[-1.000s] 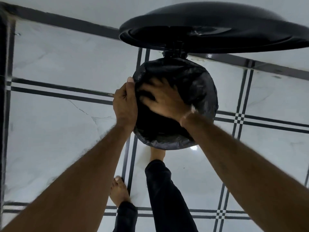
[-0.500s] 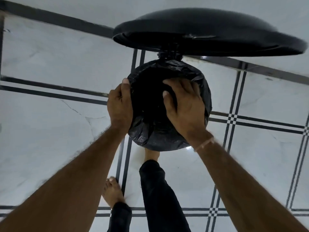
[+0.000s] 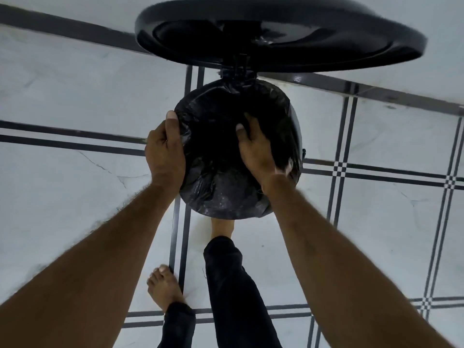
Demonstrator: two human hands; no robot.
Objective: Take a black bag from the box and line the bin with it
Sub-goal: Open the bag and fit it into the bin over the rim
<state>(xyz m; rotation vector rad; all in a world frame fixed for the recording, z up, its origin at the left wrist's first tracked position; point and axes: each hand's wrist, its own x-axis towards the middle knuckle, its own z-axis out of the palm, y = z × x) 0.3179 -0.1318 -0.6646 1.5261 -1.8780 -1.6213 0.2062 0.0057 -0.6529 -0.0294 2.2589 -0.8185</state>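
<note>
Black plastic covers the mouth of the bin (image 3: 296,126): the black bag (image 3: 221,197) sits inside it, and its edge is folded outward over the rim on the near and left sides, where it wrinkles and bulges. On the right, a strip of the bin's glossy wall shows beside the bag. The left hand (image 3: 164,151) grips the bag-covered rim from outside at the left edge, its fingers curled and its thumb lying along the rim. The right hand (image 3: 256,149) reaches into the mouth toward the right inner wall with its thumb spread from the palm. Its fingers blur into the dark, so I cannot tell whether they are straight or curled. The round lid (image 3: 276,28) stands raised on its hinge (image 3: 237,71) at the far edge, leaving the mouth open toward the person. A right foot (image 3: 222,227) shows just below the near edge of the bin, its toes hidden beneath it, above a dark trouser leg (image 3: 231,285). The bare left foot (image 3: 164,290) stands well back. Pale floor (image 3: 62,197) tiles with dark lines show on both sides of the bin.
</note>
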